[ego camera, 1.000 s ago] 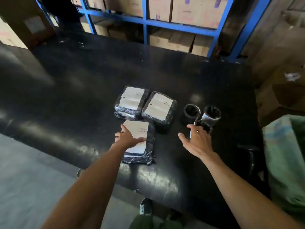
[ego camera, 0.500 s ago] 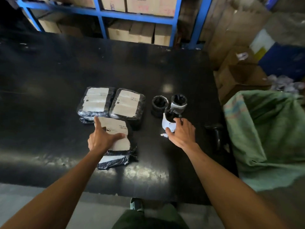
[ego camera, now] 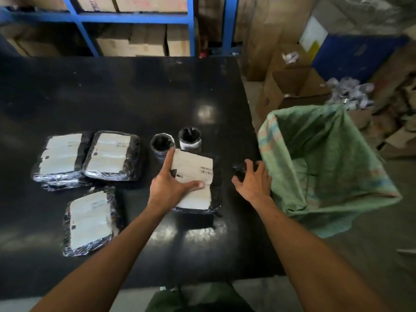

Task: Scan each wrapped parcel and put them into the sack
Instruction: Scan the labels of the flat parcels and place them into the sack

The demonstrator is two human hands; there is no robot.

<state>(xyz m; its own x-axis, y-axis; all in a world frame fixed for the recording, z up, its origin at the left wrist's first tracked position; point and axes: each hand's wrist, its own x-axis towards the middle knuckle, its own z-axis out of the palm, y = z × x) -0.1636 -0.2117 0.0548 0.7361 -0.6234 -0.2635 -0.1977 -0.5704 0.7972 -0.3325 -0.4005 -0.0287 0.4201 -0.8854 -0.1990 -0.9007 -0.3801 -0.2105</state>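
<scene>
Left hand (ego camera: 170,186) gripping labelled parcel (ego camera: 195,181), lifted just left of green sack (ego camera: 324,167), thumb on label. Right hand (ego camera: 253,180) curled over dark scanner (ego camera: 239,168) at sack's near rim; grip unclear. Three more parcels (ego camera: 90,174) well left of sack. Sack mouth open past black table (ego camera: 112,97) edge.
</scene>
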